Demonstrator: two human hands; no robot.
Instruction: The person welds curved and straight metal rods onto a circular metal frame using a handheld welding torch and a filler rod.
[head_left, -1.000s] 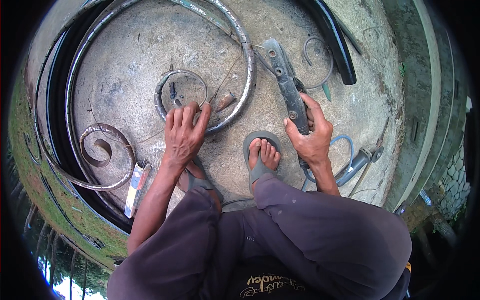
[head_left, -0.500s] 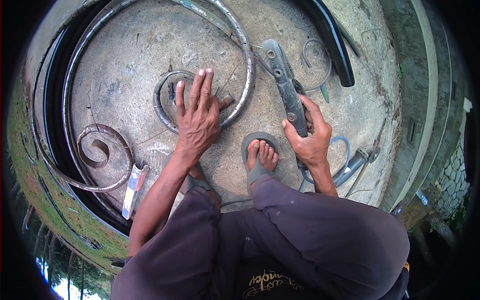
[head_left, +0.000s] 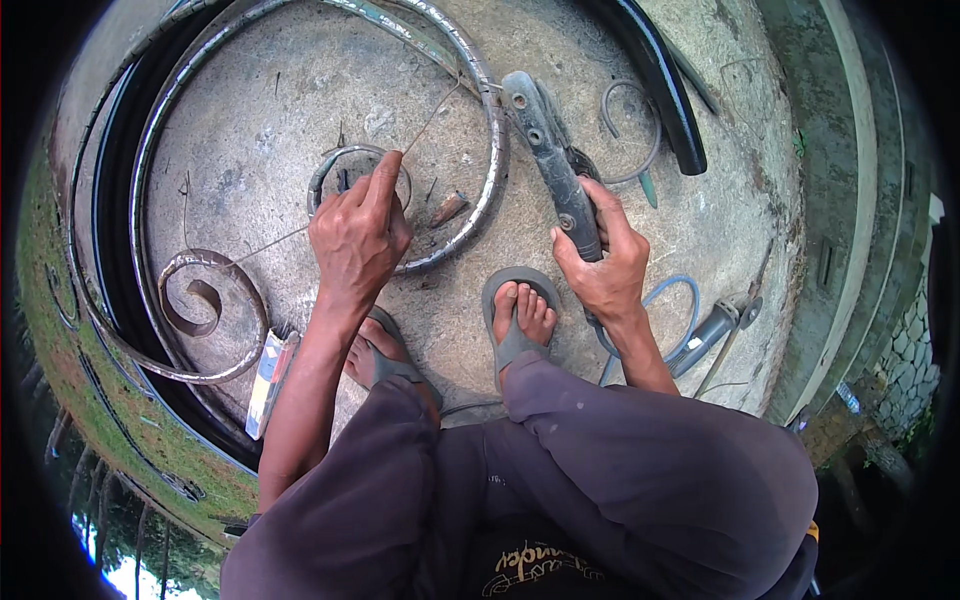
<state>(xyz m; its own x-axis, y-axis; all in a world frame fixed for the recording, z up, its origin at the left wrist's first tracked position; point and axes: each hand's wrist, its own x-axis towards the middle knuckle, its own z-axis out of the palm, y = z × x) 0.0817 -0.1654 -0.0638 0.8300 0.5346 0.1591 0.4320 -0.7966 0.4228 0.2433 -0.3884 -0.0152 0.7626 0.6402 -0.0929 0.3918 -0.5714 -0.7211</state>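
My left hand point(head_left: 357, 228) is closed on a thin metal wire point(head_left: 430, 119), which runs diagonally either side of it over a small metal ring point(head_left: 316, 186) inside a large silvery coil point(head_left: 490, 175). My right hand point(head_left: 600, 262) grips a long, dusty dark-grey tool point(head_left: 548, 160) with bolts along its face, its upper end near the coil's right side. A small rusty piece point(head_left: 449, 208) lies beside the small ring. At the lower left of the coil is a rusty metal scroll point(head_left: 205, 308).
A thick black tube point(head_left: 683, 135) and thin looped rod point(head_left: 655, 140) lie upper right. A grinder point(head_left: 710, 335) with blue cord rests right, beside the concrete slab's edge point(head_left: 785, 250). A worn box point(head_left: 272, 385) lies lower left. My sandalled feet point(head_left: 525, 320) are below my hands.
My left hand went from spread fingers over the small ring to a closed grip, and the wire has shifted upward. The tool in my right hand has moved slightly up and left.
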